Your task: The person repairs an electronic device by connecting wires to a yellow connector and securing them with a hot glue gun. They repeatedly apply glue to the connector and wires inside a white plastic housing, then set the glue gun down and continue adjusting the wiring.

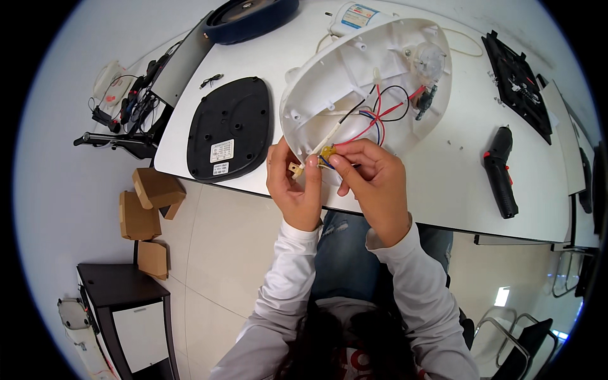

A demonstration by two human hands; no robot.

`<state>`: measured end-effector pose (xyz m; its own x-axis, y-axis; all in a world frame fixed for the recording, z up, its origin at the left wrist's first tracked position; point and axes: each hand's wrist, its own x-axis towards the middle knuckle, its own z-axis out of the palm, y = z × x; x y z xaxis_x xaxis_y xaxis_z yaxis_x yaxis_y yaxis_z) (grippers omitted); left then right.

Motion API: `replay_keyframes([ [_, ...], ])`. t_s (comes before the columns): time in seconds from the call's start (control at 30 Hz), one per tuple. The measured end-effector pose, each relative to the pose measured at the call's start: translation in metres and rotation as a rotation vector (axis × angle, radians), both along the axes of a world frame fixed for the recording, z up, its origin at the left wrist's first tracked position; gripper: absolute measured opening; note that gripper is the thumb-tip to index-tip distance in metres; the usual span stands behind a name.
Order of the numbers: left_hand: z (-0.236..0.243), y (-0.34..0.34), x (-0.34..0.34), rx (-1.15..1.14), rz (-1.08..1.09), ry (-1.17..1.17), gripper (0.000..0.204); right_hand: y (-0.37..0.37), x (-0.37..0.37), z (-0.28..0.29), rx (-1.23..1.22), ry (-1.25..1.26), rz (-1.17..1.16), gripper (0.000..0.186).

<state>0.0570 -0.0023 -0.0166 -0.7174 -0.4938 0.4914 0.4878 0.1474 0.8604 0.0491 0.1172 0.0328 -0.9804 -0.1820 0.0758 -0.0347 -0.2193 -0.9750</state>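
Note:
A large white plastic housing (367,76) lies tilted on the desk, with red, black, blue and white wires (379,117) inside and a clear round part (427,63) at its upper right. My left hand (294,183) is closed at the housing's lower-left edge, its thumb against a small yellow component with wires (328,152). My right hand (373,180) pinches that same component between thumb and forefinger. A cream connector part (294,168) pokes out beside my left fingers; what else that hand grips is partly hidden.
A black base plate (228,126) lies left on the white desk (456,190); a black electric screwdriver (500,171), small screws and a black tool case (516,82) lie right. A blue round object (247,19) and white container (351,19) are behind. Cardboard boxes (139,215) stand on the floor.

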Motion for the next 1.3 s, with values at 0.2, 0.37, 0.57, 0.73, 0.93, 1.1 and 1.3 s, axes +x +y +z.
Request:
replay_keyframes([
  [0.2, 0.006, 0.002, 0.001, 0.019, -0.030, -0.002, 0.040, 0.003, -0.005, 0.000, 0.033, 0.031, 0.004, 0.013],
  [0.37, 0.005, 0.000, 0.002, -0.009, -0.065, 0.063, 0.041, 0.003, -0.005, 0.001, 0.043, 0.029, 0.013, 0.012],
  [0.57, -0.002, -0.001, 0.003, -0.046, -0.059, 0.082, 0.044, 0.005, -0.001, 0.007, 0.042, 0.028, 0.006, 0.011],
  [0.73, -0.001, -0.003, 0.004, -0.012, -0.101, 0.086, 0.045, 0.002, 0.002, 0.008, -0.002, 0.032, 0.024, 0.012],
  [0.93, 0.000, -0.002, 0.002, -0.001, -0.095, 0.125, 0.046, -0.001, 0.003, 0.004, 0.024, 0.022, 0.004, 0.013],
  [1.1, 0.004, -0.001, 0.004, 0.007, -0.126, 0.117, 0.046, -0.001, 0.003, 0.006, 0.060, 0.041, -0.011, 0.013],
  [1.3, 0.003, -0.003, 0.003, 0.022, -0.125, 0.095, 0.047, 0.000, 0.003, 0.010, 0.102, 0.073, 0.001, 0.011],
])
